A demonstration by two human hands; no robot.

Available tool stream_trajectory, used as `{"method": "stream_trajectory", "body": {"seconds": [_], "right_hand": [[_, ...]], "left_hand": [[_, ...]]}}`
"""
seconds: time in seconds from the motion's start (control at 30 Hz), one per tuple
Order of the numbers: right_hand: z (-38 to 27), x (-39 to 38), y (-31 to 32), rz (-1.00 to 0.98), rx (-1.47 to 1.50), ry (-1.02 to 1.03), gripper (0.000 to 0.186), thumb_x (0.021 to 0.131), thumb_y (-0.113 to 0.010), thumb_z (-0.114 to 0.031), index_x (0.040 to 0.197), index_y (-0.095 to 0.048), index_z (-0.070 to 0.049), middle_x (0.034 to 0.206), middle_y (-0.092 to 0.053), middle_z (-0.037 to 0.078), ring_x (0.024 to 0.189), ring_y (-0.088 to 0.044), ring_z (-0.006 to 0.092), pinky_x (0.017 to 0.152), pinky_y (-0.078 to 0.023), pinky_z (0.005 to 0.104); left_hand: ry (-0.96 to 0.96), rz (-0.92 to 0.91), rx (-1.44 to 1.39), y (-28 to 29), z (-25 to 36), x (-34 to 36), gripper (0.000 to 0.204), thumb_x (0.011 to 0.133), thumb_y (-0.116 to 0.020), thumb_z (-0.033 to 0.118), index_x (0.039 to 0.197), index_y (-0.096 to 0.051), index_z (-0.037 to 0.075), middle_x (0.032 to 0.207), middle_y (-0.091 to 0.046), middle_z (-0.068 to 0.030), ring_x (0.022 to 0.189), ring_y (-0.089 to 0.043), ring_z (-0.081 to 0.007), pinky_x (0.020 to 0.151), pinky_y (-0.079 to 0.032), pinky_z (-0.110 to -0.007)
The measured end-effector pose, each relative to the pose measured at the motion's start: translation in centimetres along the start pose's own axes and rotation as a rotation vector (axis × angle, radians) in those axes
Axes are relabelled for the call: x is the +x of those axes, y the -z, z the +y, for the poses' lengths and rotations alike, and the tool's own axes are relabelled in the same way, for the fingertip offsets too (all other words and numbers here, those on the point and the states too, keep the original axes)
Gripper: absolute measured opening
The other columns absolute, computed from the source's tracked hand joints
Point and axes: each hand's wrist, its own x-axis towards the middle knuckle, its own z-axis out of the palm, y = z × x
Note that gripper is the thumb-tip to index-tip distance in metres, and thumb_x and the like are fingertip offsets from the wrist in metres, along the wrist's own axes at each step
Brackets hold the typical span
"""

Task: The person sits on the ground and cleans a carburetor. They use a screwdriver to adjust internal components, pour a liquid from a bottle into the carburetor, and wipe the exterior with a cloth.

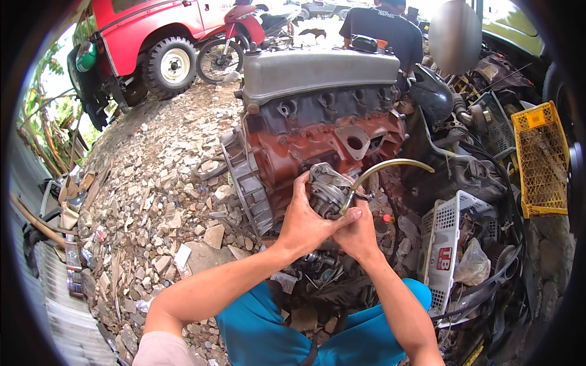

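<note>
My left hand [300,221] is wrapped round a grey metal part [328,196] with a rounded, ribbed body, which looks like a small pump. My right hand [358,233] closes on the same part from the other side, thumb across its lower edge; its other fingers are partly hidden. A yellowish hose [390,163] rises from the part and curves off to the right. Just behind it stands a large engine [287,149], with a rust-red block and a grey top cover [320,76]. A flange with a round opening [354,143] shows on the block's near side.
A white plastic crate [441,244] holding parts stands at right, with a yellow crate [542,160] beyond. Rubble [159,201] covers the ground at left. Behind are a red vehicle [149,30], a motorcycle [229,52] and a person in a dark shirt [384,33].
</note>
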Motion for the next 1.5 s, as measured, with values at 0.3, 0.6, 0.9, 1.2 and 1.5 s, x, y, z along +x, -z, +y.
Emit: {"method": "stream_trajectory", "body": {"seconds": [0.3, 0.6, 0.9, 1.2, 1.5], "right_hand": [[2.8, 1.3, 0.8, 0.105, 0.114, 0.031, 0.086, 0.062, -0.088, -0.019, 0.135, -0.046, -0.003, 0.121, -0.055, 0.018, 0.116, -0.054, 0.0372, 0.099, -0.045, 0.045], [-0.8, 2.6, 4.6, 0.126, 0.434, -0.096, 0.078, 0.064, -0.089, -0.006, 0.13, -0.048, -0.001, 0.121, -0.062, 0.011, 0.106, -0.064, 0.0196, 0.09, -0.054, 0.0353], [0.1, 3.5, 7.1, 0.19, 0.881, -0.313, 0.04, 0.083, -0.074, -0.011, 0.12, -0.059, -0.005, 0.106, -0.066, 0.007, 0.096, -0.067, 0.0234, 0.08, -0.06, 0.0452], [-4.1, 2.6, 5.8, 0.141, 1.212, -0.666, 0.037, 0.088, -0.074, -0.034, 0.112, -0.06, -0.009, 0.1, -0.064, 0.005, 0.094, -0.067, 0.023, 0.085, -0.058, 0.0499], [-3.9, 1.9, 4.3, -0.012, 1.271, -0.693, 0.043, 0.091, -0.068, -0.038, 0.118, -0.056, -0.007, 0.102, -0.067, 0.009, 0.09, -0.069, 0.0226, 0.076, -0.063, 0.0403]], "left_hand": [[0.005, -0.185, -0.061, 1.3, 1.6, 0.9, 0.107, 0.07, -0.091, 0.042, 0.148, -0.028, 0.002, 0.135, -0.052, -0.0196, 0.128, -0.051, -0.0273, 0.11, -0.039, -0.042], [0.22, 0.04, -0.155, 5.4, 0.5, 1.0, 0.051, 0.105, -0.046, 0.047, 0.08, -0.057, 0.004, 0.092, -0.068, -0.0072, 0.085, -0.059, -0.013, 0.078, -0.047, -0.027], [0.217, -0.12, 0.144, 4.1, 3.2, 0.8, 0.057, 0.092, -0.07, 0.019, 0.14, -0.041, 0.007, 0.135, -0.052, -0.017, 0.127, -0.051, -0.0257, 0.106, -0.045, -0.041], [-0.17, -0.324, 0.408, -0.2, 2.9, -0.3, 0.116, 0.068, -0.085, 0.057, 0.149, -0.027, -0.001, 0.139, -0.044, -0.0278, 0.127, -0.052, -0.0397, 0.107, -0.043, -0.045], [-0.301, -0.174, 0.445, -0.4, 0.9, 0.8, 0.093, 0.07, -0.089, 0.043, 0.14, -0.045, 0.001, 0.124, -0.059, -0.0189, 0.11, -0.063, -0.0312, 0.092, -0.052, -0.04]]}}
